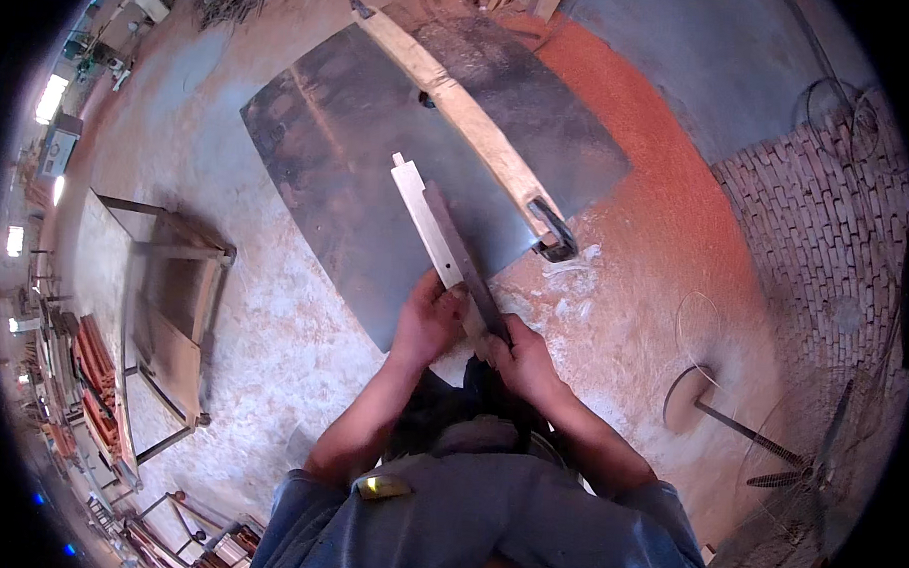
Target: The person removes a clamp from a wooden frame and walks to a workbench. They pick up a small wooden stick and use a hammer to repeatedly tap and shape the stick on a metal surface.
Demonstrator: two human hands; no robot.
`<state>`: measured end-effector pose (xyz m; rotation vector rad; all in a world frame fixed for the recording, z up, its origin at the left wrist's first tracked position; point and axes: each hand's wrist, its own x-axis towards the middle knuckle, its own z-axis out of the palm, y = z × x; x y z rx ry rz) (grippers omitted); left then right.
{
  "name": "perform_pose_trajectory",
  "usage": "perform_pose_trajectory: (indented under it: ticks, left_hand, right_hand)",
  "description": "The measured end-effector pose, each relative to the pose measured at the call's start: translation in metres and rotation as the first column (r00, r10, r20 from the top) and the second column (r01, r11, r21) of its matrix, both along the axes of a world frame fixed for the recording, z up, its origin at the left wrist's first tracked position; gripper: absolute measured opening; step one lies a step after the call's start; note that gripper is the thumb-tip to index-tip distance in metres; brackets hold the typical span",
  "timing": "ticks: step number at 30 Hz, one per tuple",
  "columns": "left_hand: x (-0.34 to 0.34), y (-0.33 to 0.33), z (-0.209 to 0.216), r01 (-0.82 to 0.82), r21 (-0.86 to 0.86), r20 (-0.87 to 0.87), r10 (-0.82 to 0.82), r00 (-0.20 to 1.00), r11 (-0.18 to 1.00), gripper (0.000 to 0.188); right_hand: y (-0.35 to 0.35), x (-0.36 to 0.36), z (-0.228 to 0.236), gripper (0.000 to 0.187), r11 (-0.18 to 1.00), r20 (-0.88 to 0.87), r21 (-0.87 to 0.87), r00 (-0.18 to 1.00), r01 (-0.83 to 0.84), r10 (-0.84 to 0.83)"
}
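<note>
Both my hands grip one end of a pale wooden strip [431, 228], which points away from me. The strip has a narrow tenon at its far end and a small dark hole in its face. A darker bar [470, 260] runs along its right side; whether it is a separate piece I cannot tell. Closed around the strip's near part from the left is my left hand [431, 321]. My right hand [525, 362] is closed on the near end from the right, beside the darker bar. Both pieces are held above a dark flat panel [352, 200].
Across the panel lies a long wooden beam [465, 114] with dark metal fittings at its ends. A framed table [110, 262] stands at left, near stacked reddish wood [96, 382]. At right are a pedestal fan [686, 397] and a brick stack [817, 217]. Orange-red powder [641, 110] borders the panel.
</note>
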<state>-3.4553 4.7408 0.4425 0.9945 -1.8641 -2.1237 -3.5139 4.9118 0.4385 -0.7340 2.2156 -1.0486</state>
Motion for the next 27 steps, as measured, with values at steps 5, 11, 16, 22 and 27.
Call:
perform_pose_trajectory:
  ticks: [5, 11, 16, 22, 27]
  left_hand:
    - [-0.033, 0.004, -0.048, 0.035, 0.111, 0.026, -0.038, 0.999, 0.993, 0.03]
    - [-0.103, 0.002, -0.048, -0.082, -0.03, -0.001, 0.082, 0.997, 0.996, 0.035]
    - [-0.146, -0.013, -0.042, 0.116, -0.466, 0.26, 0.011, 0.965, 0.877, 0.032]
    - [-0.152, -0.025, -0.056, 0.26, -0.663, 0.319, -0.049, 0.947, 0.702, 0.037]
    - [-0.159, -0.022, -0.055, 0.253, -0.615, 0.35, -0.028, 0.936, 0.747, 0.038]
  right_hand:
    - [0.069, -0.02, 0.0, 0.024, 0.985, 0.146, -0.087, 0.98, 0.152, -0.138]
    - [0.152, -0.019, 0.023, 0.038, 0.959, 0.272, -0.047, 0.927, 0.279, -0.257]
    - [0.178, -0.006, 0.044, 0.049, 0.971, 0.311, 0.046, 0.92, 0.235, -0.237]
    - [0.173, -0.002, 0.05, 0.045, 0.972, 0.306, 0.181, 0.931, 0.15, -0.2]
    - [0.152, -0.014, 0.055, 0.044, 0.957, 0.327, 0.255, 0.918, 0.14, -0.222]
